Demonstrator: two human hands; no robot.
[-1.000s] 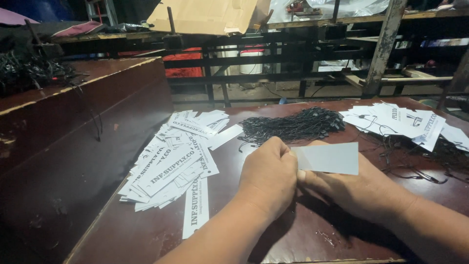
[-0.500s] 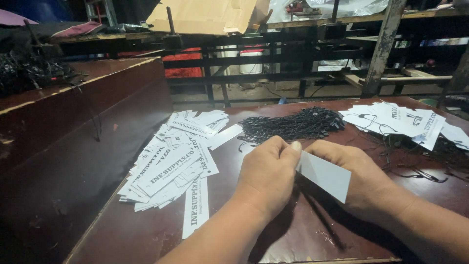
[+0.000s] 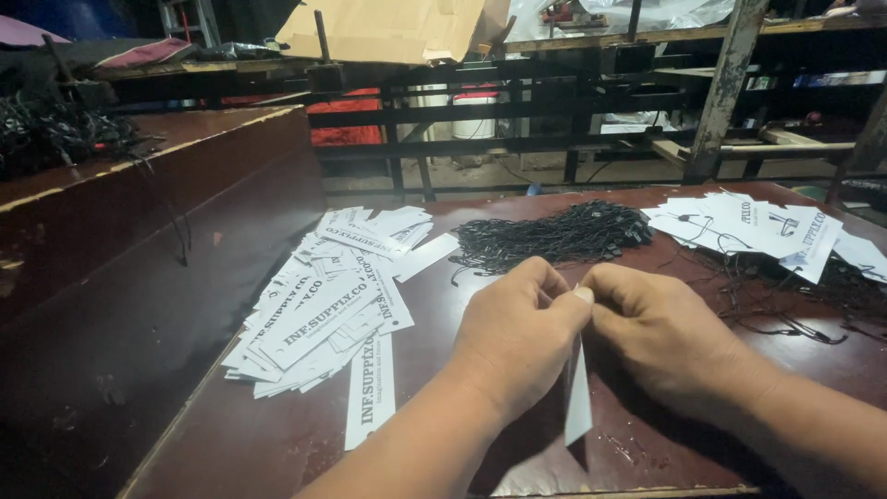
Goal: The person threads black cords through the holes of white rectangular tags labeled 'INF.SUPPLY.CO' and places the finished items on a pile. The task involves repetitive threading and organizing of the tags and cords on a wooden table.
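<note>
Over the brown table, the left hand and right hand meet fingertip-to-fingertip, both pinching 1 hanging white tag.

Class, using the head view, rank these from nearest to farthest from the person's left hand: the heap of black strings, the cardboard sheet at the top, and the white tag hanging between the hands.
1. White tag, touching the left hand, between both hands.
2. Black strings, just beyond the hands, mid-table.
3. Cardboard sheet, far back, top of view.

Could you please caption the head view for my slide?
Both hands, left and right, pinch a hanging tag between tag piles and cords.
</note>
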